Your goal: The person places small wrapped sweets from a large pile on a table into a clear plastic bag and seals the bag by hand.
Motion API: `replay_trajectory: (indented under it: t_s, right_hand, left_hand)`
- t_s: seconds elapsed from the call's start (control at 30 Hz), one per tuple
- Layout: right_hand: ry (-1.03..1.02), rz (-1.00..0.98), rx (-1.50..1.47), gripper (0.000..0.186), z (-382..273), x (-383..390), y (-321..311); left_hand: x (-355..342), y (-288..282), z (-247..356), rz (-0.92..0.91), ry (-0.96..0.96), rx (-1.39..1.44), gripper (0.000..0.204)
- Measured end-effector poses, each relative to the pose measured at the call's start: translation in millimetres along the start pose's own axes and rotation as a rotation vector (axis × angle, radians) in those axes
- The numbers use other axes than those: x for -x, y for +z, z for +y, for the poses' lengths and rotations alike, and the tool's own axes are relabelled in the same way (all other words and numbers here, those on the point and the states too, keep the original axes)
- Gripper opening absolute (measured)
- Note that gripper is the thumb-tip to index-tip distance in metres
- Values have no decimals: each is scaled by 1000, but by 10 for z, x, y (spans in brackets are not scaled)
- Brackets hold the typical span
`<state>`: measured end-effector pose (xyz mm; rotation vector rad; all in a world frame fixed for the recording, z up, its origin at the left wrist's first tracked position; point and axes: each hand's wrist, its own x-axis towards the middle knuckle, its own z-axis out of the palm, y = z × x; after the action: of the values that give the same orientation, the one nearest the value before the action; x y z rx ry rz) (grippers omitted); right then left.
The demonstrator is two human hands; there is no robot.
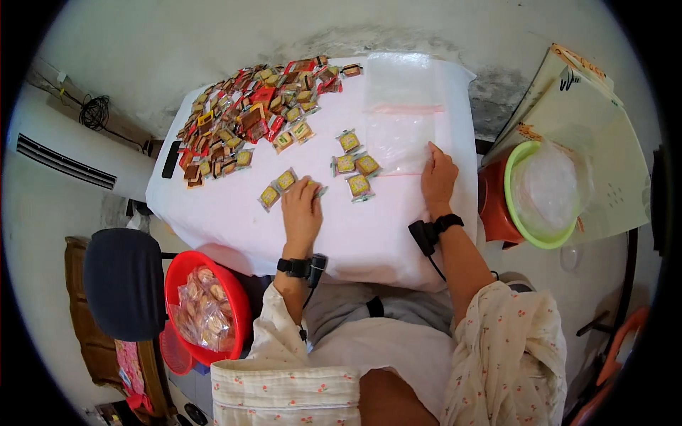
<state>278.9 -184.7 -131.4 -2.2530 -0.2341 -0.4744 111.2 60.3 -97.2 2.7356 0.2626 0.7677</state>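
My left hand (302,212) is over the white-covered table, its fingers closed on a small yellow wrapped biscuit (317,189) that shows partly past them. Just left of those fingers lie two more wrapped biscuits (278,188). My right hand (439,179) rests beside the right edge of a clear plastic bag (401,142), index finger stretched out and nothing visible in its grasp. Between the hands, several yellow wrapped biscuits (355,165) form a small group by the bag. Another clear bag (403,79) lies flat beyond it.
Mixed wrapped snacks (252,117) are heaped at the table's far left, next to a black phone (170,160). A red tub (238,302) of bagged snacks stands lower left, beside a dark chair back (123,284). At right is a green-rimmed basin (513,206) holding clear plastic.
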Motion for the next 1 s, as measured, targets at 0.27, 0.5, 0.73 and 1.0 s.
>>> replay_trajectory:
  t_s: [0.27, 0.5, 0.73, 1.0]
  right_hand:
    - [22, -22, 33, 31, 13, -21, -5]
    - [54, 99, -92, 31, 77, -9, 86]
    - [72, 180, -151, 31, 93, -30, 54]
    - [27, 168, -162, 32, 74, -9, 73]
  left_hand:
    - [-352, 180, 562, -38, 179, 195, 60]
    - [-352, 345, 773, -263, 237, 103, 54]
    - [-124, 13, 539, -275, 289, 277, 43]
    - [-999, 417, 256, -82, 186, 169, 51]
